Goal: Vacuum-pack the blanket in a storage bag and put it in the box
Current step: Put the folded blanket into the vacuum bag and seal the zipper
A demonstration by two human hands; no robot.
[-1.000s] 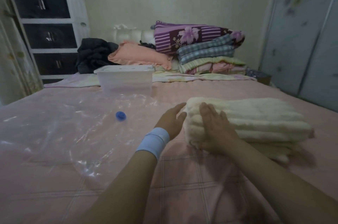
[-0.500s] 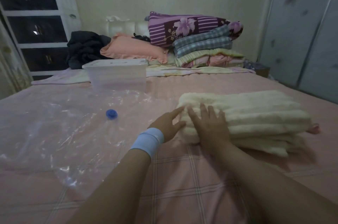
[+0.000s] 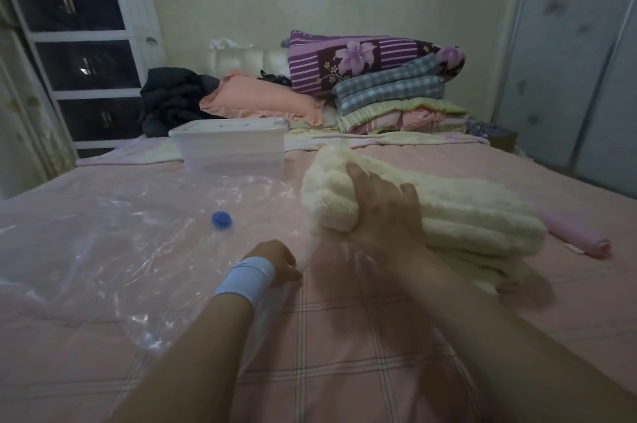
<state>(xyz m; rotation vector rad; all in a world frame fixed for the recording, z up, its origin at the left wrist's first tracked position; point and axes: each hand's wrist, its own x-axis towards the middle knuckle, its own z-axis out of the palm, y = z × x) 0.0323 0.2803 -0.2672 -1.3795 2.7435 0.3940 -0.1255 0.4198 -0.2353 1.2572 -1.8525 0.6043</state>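
A folded cream blanket [image 3: 455, 212] lies on the pink bed. My right hand [image 3: 382, 212] grips its left end and lifts that end off the bed. A clear plastic storage bag [image 3: 113, 250] with a blue valve cap [image 3: 221, 219] is spread flat to the left. My left hand [image 3: 279, 262], with a light blue wristband, pinches the bag's near right edge just below the raised blanket end. A translucent lidded box [image 3: 234, 150] stands behind the bag.
A pink cylinder [image 3: 579, 238] lies at the blanket's right side. Pillows and folded quilts [image 3: 375, 77] are piled at the headboard, with dark clothes [image 3: 172, 98]. A white drawer unit [image 3: 82, 43] stands at far left, a wardrobe [image 3: 568, 60] at right.
My right hand went from lying flat on the blanket to gripping and raising its left end. My left hand left the blanket, dropped toward me and took the bag's edge.
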